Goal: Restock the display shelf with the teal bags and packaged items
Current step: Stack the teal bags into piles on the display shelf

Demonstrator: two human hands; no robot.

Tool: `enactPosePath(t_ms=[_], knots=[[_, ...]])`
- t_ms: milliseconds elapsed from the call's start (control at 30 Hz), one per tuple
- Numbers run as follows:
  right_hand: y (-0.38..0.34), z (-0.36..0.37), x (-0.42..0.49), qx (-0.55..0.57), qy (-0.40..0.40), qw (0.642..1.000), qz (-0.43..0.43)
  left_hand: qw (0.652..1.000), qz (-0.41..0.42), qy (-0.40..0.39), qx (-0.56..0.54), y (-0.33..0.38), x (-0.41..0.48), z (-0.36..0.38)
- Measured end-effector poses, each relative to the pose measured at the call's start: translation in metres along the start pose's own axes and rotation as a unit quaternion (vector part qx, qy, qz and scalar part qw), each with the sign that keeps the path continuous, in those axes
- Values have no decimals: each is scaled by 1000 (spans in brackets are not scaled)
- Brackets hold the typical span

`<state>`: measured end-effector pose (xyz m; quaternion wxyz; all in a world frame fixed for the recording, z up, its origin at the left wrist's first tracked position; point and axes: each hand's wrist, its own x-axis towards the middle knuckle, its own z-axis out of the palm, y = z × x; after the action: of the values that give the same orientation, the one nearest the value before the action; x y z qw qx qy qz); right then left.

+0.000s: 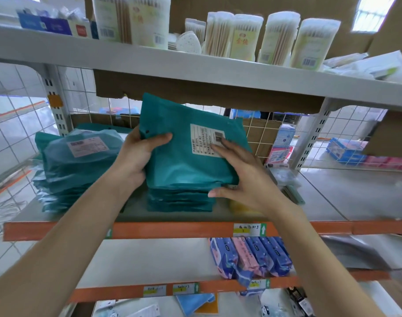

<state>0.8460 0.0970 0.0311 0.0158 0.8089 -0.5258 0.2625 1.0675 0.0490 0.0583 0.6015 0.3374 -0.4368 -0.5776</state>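
Placing step, I judge: the left hand point(137, 156) grips the tilted teal bag point(179, 163), the right hand point(241, 177) rests flat-fingered on it. Next, lower it level onto the stack point(179, 200).

teal bag point(184, 156) with white label point(207, 140), orange shelf edge point(172, 229), blue and pink dotted packs point(252, 257)

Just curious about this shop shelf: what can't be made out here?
Head view:
Print on the label of the top teal bag: too small, partly under the right hand.
The stack beneath: only edges show, count unclear.
The yellow item: mostly hidden behind the right hand.
Writing on the price tag: too small.
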Motion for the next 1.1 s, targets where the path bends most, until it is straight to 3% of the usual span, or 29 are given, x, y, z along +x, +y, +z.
enactPosePath(t_ms=[200,433,533,700,833,967,1100], knots=[[20,12,-7,-44,168,984,-44,998,-50,-41,0,-6,0,0],[32,-12,-16,-23,223,974,-2,991,-38,-91,94,-12,3,-13],[34,-29,-21,-20,219,976,-15,992,6,-82,91,-21,2,-20],[18,-51,-24,167,220,961,-7,977,27,-167,131,-38,1,-23],[4,-53,-21,244,193,950,-21,966,88,-223,92,-43,-3,-13],[6,-37,-27,351,138,926,14,975,84,-207,-6,-45,-11,-18],[18,-14,-33,389,75,914,82,978,98,-183,9,-50,-22,-27]])
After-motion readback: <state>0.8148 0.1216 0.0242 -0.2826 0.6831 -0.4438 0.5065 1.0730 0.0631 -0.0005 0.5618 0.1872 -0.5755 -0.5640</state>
